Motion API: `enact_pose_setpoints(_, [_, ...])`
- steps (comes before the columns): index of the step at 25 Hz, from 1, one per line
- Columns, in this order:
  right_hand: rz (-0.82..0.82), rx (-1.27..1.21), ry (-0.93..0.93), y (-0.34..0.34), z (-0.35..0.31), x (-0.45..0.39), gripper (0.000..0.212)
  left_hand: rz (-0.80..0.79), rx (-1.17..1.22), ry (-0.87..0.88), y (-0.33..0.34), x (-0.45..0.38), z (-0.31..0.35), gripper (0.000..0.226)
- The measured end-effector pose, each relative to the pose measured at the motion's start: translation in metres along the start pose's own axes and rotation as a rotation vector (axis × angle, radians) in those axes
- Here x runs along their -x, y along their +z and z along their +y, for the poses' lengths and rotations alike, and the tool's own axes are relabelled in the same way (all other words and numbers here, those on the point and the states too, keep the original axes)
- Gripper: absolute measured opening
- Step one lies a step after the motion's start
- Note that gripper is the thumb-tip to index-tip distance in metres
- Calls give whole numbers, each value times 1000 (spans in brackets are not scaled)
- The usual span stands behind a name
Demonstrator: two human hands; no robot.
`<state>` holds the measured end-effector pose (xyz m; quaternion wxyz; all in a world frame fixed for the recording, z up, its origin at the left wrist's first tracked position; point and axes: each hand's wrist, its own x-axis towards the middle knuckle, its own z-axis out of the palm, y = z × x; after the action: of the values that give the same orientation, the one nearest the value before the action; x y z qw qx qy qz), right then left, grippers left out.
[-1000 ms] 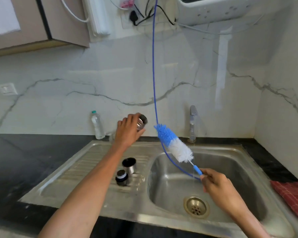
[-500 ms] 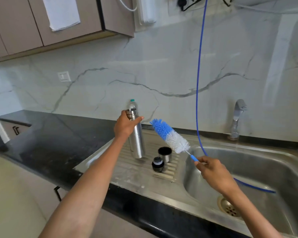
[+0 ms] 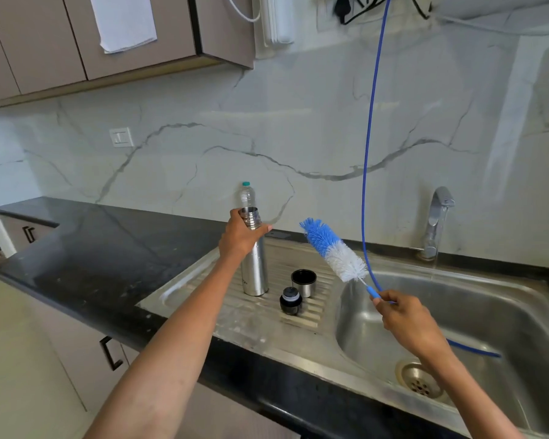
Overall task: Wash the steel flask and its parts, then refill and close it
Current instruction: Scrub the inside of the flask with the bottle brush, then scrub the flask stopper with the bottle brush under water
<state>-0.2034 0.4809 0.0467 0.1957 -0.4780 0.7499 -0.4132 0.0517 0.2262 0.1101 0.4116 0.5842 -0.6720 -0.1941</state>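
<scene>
Your left hand (image 3: 240, 239) grips the flask (image 3: 254, 264) round its neck; it stands upright, mouth open, on the ribbed drainboard (image 3: 235, 315) left of the basin. Your right hand (image 3: 404, 318) pinches the handle of the brush (image 3: 333, 250), bristles raised just beside the flask's mouth but clear of it. The cup (image 3: 304, 282) and stopper (image 3: 290, 301) stand on the drainboard near the basin's edge. You look set to scrub the inside: next, line the bristles with the mouth and push them down while you steady the flask.
</scene>
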Motion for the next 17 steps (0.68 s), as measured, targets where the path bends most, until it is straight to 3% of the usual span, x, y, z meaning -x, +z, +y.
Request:
enact_pose_setpoints(3, [-15,6,12,-3,2,1,16,-67,74,-42,1,0,-6,95])
enact_pose_setpoints(5, [-22,4,14,-6,3,3,16,1,88,-25,0,9,-6,102])
enact_pose_setpoints(7, [-11,9,15,-11,7,5,16,279,18,186,1,26,-3,87])
enact_pose_setpoints(9, [18,11,21,-18,14,6,16,470,-31,503,7,53,3,50])
enact_pose_setpoints(10, [33,14,26,-23,18,7,16,397,-35,580,13,65,6,36])
enact_pose_setpoints(11, [43,22,31,-29,22,8,15,225,-49,562,22,74,8,32])
enact_pose_setpoints(13, [48,46,35,-40,31,13,15,-205,-148,318,50,77,8,54])
enact_pose_setpoints(14, [45,63,33,-45,35,16,15,-339,-226,215,65,75,9,71])
enact_pose_setpoints(17, [35,116,33,-52,46,22,15,-492,-522,108,90,61,7,93])
